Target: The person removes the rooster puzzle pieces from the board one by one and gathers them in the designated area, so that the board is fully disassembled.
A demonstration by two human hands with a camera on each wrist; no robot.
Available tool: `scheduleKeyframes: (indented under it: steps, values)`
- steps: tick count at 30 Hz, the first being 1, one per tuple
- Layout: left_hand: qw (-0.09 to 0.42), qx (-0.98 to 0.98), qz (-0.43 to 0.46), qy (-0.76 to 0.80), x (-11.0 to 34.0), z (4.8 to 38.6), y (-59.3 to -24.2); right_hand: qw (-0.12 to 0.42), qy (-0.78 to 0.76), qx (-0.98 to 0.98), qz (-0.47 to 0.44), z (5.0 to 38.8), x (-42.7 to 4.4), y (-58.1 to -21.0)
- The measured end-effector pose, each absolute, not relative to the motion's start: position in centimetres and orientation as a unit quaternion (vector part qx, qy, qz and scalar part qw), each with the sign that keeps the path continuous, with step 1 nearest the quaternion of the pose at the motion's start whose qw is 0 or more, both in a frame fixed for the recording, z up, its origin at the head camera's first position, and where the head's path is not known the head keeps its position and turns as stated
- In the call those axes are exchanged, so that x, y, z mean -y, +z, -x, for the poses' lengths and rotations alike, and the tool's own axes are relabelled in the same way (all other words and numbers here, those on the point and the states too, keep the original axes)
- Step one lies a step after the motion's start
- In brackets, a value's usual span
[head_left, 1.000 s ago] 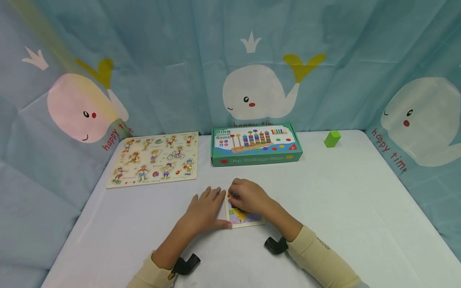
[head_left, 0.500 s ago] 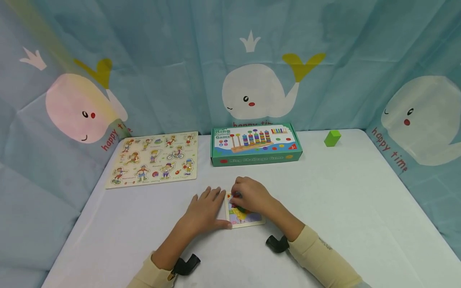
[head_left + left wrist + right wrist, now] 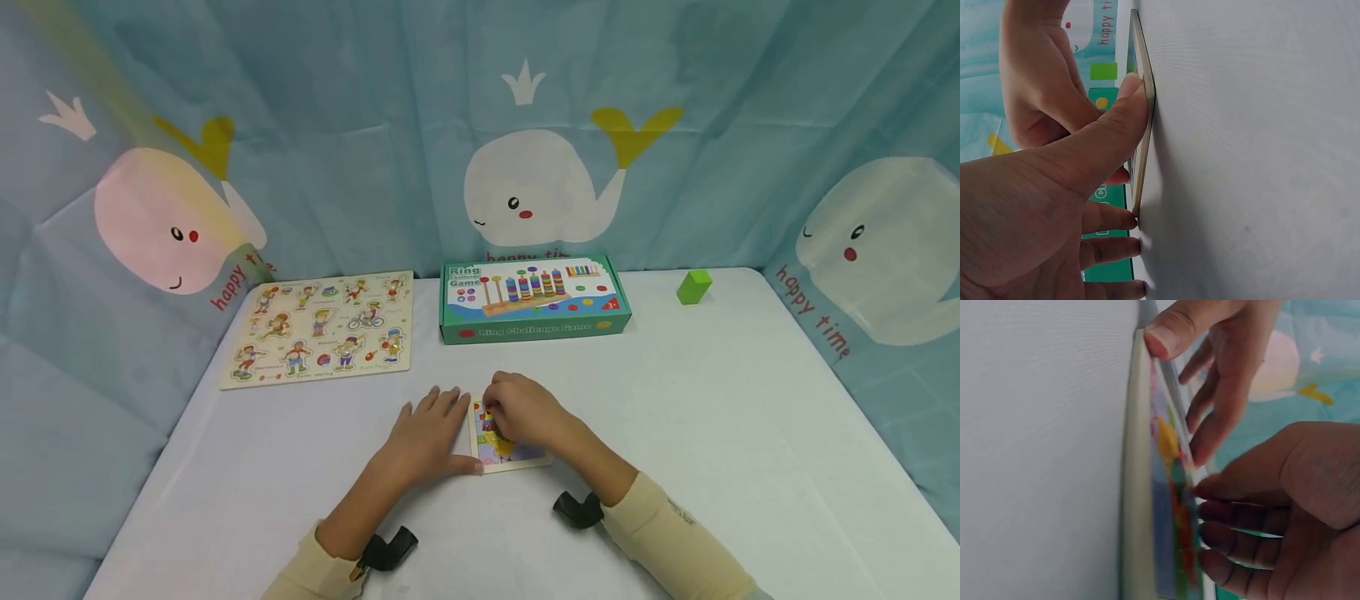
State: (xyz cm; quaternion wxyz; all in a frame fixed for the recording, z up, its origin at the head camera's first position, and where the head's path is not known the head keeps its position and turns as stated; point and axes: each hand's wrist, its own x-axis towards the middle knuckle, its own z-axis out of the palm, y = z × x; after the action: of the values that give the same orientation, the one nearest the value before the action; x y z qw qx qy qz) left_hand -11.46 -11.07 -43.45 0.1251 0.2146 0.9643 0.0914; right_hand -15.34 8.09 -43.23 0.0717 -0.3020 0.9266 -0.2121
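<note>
A small picture puzzle [image 3: 498, 458] in a pale wooden frame lies flat on the table. My left hand [image 3: 422, 442] is beside its left edge. In the left wrist view, the left thumb [image 3: 1124, 115] rests on the frame's near corner and the other fingers reach along the side. My right hand [image 3: 528, 410] is over the upper right of the puzzle and hides part of its picture. In the right wrist view, the right fingertips [image 3: 1210, 534] touch the colourful puzzle face. No loose piece shows between them.
Behind the hands stands a green ring game box [image 3: 536, 325]. A wooden board with child figures [image 3: 322, 333] lies at the back left, and a green block [image 3: 693, 287] sits at the back right. A whale-print curtain [image 3: 360, 200] hangs beyond the table.
My right hand has shifted slightly to the right on the puzzle, and its fingertips uncover more of the coloured picture at upper left. The left hand keeps its place.
</note>
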Motion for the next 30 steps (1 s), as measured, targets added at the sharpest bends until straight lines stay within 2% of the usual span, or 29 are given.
scheduleKeyframes:
  steps: [20,30]
  values:
    - [0.123,-0.964,-0.217,0.093,11.06,11.48,-43.58,0.102,-0.285,-0.910,0.282,16.05,-8.63,-43.91]
    - [0.121,-0.964,-0.221,0.091,11.01,11.46,-43.50,0.100,-0.324,-0.902,0.267,16.30,-8.54,-43.73]
